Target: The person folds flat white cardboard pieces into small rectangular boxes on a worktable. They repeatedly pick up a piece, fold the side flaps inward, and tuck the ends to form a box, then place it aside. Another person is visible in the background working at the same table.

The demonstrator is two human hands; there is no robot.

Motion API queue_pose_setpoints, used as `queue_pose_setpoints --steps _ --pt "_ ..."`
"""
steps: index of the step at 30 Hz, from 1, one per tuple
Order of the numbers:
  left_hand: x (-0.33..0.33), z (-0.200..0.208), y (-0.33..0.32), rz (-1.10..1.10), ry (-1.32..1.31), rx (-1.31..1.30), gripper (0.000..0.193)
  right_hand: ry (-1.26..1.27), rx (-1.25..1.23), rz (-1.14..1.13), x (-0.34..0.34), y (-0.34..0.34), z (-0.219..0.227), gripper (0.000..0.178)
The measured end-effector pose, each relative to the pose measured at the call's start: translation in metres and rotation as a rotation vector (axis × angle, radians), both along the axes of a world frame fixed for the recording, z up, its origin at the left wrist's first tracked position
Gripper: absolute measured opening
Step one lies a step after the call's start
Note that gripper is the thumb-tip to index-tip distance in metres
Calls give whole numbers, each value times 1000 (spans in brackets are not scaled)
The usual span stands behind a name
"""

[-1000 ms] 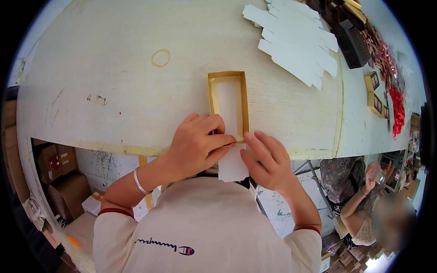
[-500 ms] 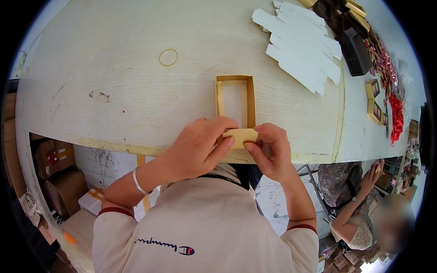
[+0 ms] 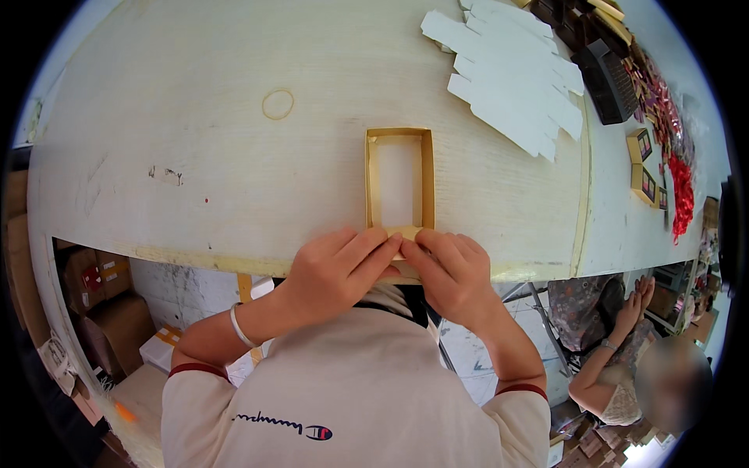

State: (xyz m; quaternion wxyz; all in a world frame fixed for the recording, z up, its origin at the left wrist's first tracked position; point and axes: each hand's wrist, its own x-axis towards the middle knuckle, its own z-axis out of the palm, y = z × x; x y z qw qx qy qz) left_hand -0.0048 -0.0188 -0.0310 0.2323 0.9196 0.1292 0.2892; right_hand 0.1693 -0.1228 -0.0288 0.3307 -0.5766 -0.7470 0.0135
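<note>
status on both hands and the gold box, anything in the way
Left hand and right hand gripping gold box at near end. Box open-topped on table. Tan loop, white card well clear.

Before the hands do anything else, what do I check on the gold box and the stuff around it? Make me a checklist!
1. Left hand and right hand both at the near end of the gold box: ok.
2. Long sides and far end standing up: ok.
3. Near-end flap folded in flat: cannot tell, fingers cover much of it.
4. Rubber band apart from the box: ok.
5. White card pieces away from both hands: ok.
</note>
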Motion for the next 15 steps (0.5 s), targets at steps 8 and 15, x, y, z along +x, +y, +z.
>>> queue_pose_setpoints --steps 8,15 --pt "3 20 1 -1 239 -251 13 31 -350 -41 -8 3 19 23" --pt "14 34 11 -50 405 -309 10 -37 -573 5 -5 12 35 18"
